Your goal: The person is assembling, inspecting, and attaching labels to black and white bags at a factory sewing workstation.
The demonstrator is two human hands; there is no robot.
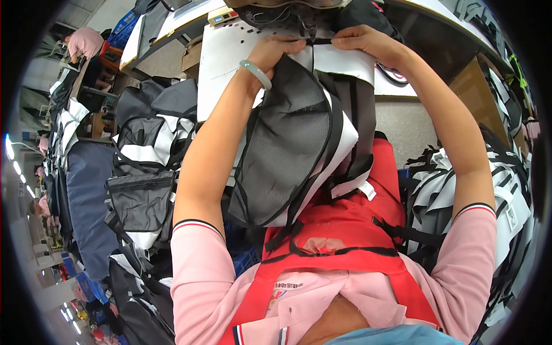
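At the front of a sewing machine (282,12), both my hands are raised with closed fingers. My left hand (276,50), below which a pale bangle circles the wrist, pinches the top edge of a black mesh fabric panel (287,138). This panel hangs down over my lap, with black binding and white backing along its side. My right hand (371,45) pinches a short black strip (323,41) beside the machine's needle area. Below that strip lies a white-backed fabric piece (344,60), joined to dark grey fabric that drapes downward. The exact seam under the needle is too small to make out.
The white machine table (221,75) carries scattered dark bits. Black and white bag pieces (146,190) are heaped at my left, and a pile of white and black cut pieces (474,195) stands at my right. Further off at the left a person (85,43) sits working.
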